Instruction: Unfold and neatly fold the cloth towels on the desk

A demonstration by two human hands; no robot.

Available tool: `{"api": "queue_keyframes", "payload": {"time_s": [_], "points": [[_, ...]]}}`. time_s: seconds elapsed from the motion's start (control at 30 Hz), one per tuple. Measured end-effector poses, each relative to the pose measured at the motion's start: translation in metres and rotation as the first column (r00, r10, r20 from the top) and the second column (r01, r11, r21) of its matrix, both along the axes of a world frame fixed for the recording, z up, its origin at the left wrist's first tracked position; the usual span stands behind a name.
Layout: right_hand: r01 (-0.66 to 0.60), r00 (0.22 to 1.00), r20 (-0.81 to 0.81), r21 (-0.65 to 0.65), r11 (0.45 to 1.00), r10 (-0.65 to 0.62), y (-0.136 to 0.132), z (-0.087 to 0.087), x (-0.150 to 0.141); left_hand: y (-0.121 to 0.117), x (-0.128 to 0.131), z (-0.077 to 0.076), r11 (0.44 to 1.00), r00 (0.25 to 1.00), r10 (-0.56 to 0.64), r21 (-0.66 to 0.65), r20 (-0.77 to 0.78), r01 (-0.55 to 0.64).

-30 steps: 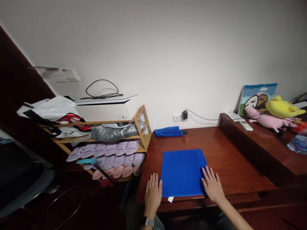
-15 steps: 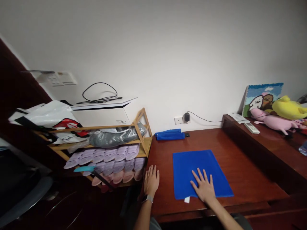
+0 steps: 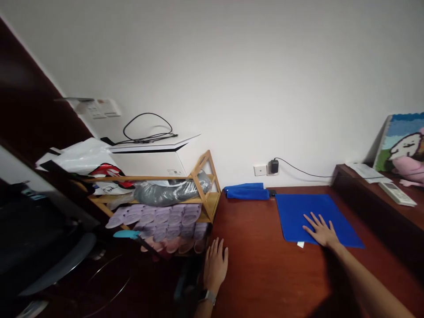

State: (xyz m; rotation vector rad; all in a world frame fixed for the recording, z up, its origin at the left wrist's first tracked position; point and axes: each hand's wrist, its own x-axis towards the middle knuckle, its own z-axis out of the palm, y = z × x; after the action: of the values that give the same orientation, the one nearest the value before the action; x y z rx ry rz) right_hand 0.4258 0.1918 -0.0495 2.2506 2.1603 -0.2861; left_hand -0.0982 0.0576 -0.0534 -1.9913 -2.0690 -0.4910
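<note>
A flat blue cloth (image 3: pixel 314 212) lies spread on the dark red wooden desk (image 3: pixel 265 274), far to the right and close to the raised ledge. My right hand (image 3: pixel 320 230) rests flat on the cloth's near edge, fingers spread and open. At the desk's left front corner my left hand (image 3: pixel 215 265) lies flat on the wood with its fingers stretched out and nothing in it; a watch sits on its wrist. A second blue cloth (image 3: pixel 247 192), folded, lies against the wall at the back of the desk.
A wooden shoe rack (image 3: pixel 198 185) with several lilac and pink slippers stands left of the desk, a white box and cable on top. A charger (image 3: pixel 274 166) is plugged in at the wall. The raised ledge (image 3: pixel 371 194) at right holds a remote, papers and plush toys. An office chair stands at lower left.
My right hand has slid the flat blue cloth away to the right and back across the desk. My left hand stayed at the desk's left edge. The view has swung left.
</note>
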Motion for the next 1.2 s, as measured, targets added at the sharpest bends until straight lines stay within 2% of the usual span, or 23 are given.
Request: {"api": "queue_keyframes", "payload": {"time_s": [0.13,0.27,0.43,0.57,0.67,0.77,0.87,0.93,1.07,1.13,1.2], "points": [[0.021,1.0,-0.023,-0.041,0.999,-0.021,0.046,0.001,0.027,-0.001,-0.002,0.0,1.0,1.0,-0.013,0.019,0.005,0.013],[-0.003,1.0,-0.031,-0.079,0.997,0.001,0.074,-0.002,0.041,-0.003,-0.004,0.001,1.0,1.0,-0.007,0.017,0.007,0.007],[-0.011,0.999,-0.044,-0.037,0.999,0.009,0.085,-0.013,0.054,-0.006,0.0,0.006,1.0,1.0,0.014,0.0,0.017,-0.014],[-0.014,0.998,-0.057,-0.012,1.0,0.013,0.084,-0.006,0.05,-0.008,0.003,0.008,1.0,0.999,0.022,-0.012,0.029,-0.021],[-0.127,0.985,-0.096,0.158,0.979,0.144,0.089,0.013,0.011,-0.009,0.004,0.006,0.999,0.999,0.03,-0.015,0.03,-0.029],[-0.237,0.932,-0.22,0.225,0.945,0.286,0.101,0.035,-0.062,-0.01,0.006,0.005,0.999,0.998,0.039,-0.004,0.039,-0.039],[-0.12,0.885,-0.423,0.201,0.972,0.197,0.123,0.052,-0.139,-0.013,0.009,0.006,0.999,0.997,0.048,-0.006,0.065,-0.048],[-0.024,0.863,-0.492,0.189,0.982,0.116,0.14,0.059,-0.175,-0.014,0.01,0.006,0.999,0.995,0.051,-0.021,0.08,-0.049],[0.073,0.849,-0.527,0.152,0.986,0.018,0.164,0.065,-0.207,-0.015,0.011,0.007,0.998,0.993,0.057,-0.03,0.099,-0.054],[0.106,0.837,-0.547,0.139,0.985,-0.013,0.161,0.065,-0.216,-0.015,0.011,0.007,0.998,0.993,0.058,-0.02,0.108,-0.056],[0.118,0.82,-0.572,0.149,0.982,-0.012,0.143,0.063,-0.225,-0.015,0.012,0.007,0.998,0.992,0.058,-0.017,0.113,-0.056]]}}
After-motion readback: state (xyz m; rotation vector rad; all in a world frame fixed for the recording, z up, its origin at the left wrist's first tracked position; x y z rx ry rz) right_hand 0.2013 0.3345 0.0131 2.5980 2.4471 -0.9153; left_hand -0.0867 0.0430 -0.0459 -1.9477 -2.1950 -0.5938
